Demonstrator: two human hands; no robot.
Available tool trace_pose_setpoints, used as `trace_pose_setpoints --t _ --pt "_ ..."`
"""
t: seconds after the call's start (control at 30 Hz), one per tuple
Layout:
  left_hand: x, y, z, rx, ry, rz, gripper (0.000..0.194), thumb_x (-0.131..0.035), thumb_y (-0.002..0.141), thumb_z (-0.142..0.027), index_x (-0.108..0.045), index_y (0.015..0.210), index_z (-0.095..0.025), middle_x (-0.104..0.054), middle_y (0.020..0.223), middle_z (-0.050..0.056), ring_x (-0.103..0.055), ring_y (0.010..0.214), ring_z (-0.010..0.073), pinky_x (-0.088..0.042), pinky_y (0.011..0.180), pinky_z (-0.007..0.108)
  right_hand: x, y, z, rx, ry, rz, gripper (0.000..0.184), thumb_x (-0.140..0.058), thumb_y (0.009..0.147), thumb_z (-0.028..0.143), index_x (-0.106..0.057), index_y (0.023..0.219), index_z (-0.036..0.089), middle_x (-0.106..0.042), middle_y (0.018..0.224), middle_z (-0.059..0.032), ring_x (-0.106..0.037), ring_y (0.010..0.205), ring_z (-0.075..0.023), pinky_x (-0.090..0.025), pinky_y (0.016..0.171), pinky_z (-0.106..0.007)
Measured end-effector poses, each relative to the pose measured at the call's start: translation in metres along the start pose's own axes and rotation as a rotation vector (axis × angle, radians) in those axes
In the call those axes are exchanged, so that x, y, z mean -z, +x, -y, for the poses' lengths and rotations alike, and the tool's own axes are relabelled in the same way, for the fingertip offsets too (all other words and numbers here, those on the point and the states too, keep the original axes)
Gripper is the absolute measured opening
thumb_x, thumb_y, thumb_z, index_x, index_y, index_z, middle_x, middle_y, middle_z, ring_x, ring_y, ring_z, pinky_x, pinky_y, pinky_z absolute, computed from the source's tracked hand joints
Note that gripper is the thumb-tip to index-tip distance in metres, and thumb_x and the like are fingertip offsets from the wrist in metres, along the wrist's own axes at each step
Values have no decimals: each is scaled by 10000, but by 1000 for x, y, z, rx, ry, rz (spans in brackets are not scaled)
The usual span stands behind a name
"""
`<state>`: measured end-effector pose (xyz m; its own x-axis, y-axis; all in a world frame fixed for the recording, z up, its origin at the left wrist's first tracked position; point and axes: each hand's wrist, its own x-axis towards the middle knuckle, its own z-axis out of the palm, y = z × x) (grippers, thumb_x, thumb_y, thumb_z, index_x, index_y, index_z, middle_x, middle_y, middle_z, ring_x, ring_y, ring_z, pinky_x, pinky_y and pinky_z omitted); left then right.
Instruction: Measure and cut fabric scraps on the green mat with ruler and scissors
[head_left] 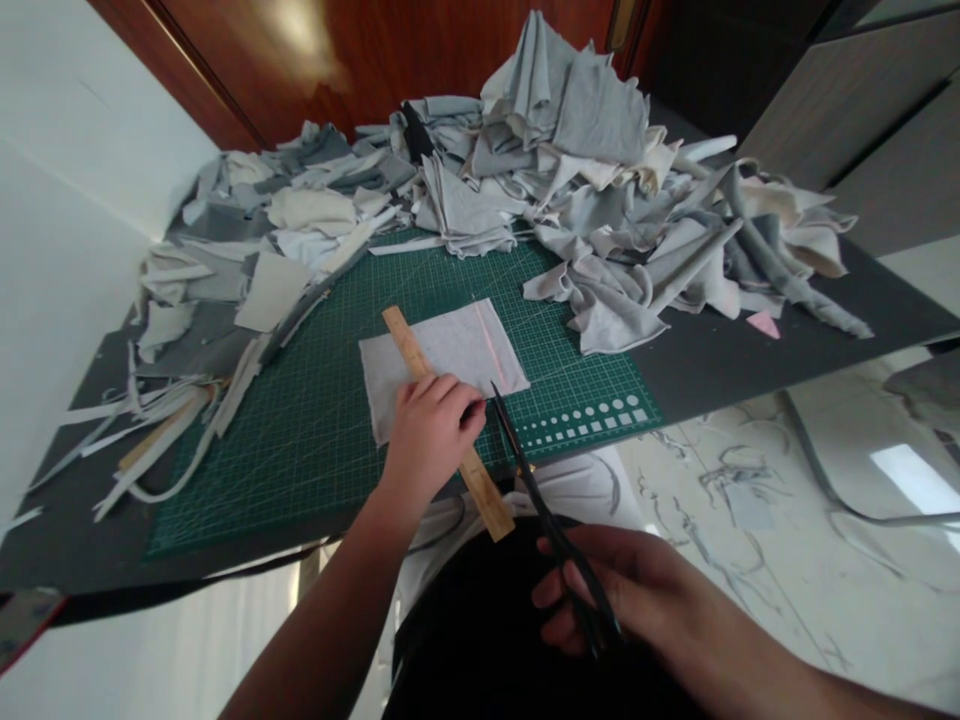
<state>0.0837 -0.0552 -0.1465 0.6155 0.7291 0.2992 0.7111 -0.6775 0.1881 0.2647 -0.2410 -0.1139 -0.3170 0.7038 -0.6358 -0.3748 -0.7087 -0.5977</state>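
Gripping black scissors (pixel 546 515) by the handles, the right hand (pixel 637 580) sits at five o'clock, blades pointing to eleven. At seven, near centre, the left hand (pixel 435 425) lies over a flat wooden ruler (pixel 484 490), fingers curled; whether they pinch anything, I cannot tell. Under the ruler, just left of centre, lies a soft, light grey cloth (pixel 465 345), roughly rectangular, with a pink line. Beneath is a green gridded mat (pixel 300 430) on a smooth dark table (pixel 697 365); pale, shiny floor (pixel 810 590) shows at four. Narrow strips (pixel 180 420) curl at eight. Farther off, crumpled scraps (pixel 592 110) heap from ten to two, before a glossy reddish-brown door (pixel 375 50) at twelve.
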Motion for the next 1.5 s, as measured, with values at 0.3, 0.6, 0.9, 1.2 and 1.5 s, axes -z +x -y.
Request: trace_pose_setpoints --t 0.3,0.6,0.9,1.2,1.5 --pt "-4 0 0 0 18 -39 87 -667 866 -164 -645 803 -220 -685 829 8 -610 875 231 -386 809 391 3 5 -2 -26 49 52 582 -803 780 618 -618 1073 150 -727 981 -82 -724 834 -176 -535 753 -269" --pt "-3 1 -1 18 31 -7 44 -680 860 -194 -664 841 -231 -697 861 8 -609 910 250 -383 807 408 5 4 -4 8 51 69 553 -785 815 593 -597 1089 151 -719 977 -76 -721 815 -165 -526 740 -261" --pt "-1 3 -8 29 40 -1 87 -647 928 -249 -717 878 -260 -719 889 12 -595 929 251 -358 891 457 6 6 -9 12 45 50 554 -778 815 598 -574 1064 147 -708 892 -67 -716 737 -165 -537 700 -268" --pt "-3 3 -8 13 25 14 89 -641 915 -212 -706 861 -241 -711 885 22 -586 921 245 -375 862 438 4 6 -5 10 -4 23 584 -785 784 640 -561 1013 151 -677 809 -34 -690 659 -139 -515 640 -233" --pt "-7 2 -5 -7 1 -12 93 -636 924 -219 -703 864 -242 -711 879 13 -594 919 241 -375 856 435 5 6 -3 37 -40 31 574 -773 804 629 -594 1037 136 -669 794 -27 -664 603 -117 -497 580 -206"
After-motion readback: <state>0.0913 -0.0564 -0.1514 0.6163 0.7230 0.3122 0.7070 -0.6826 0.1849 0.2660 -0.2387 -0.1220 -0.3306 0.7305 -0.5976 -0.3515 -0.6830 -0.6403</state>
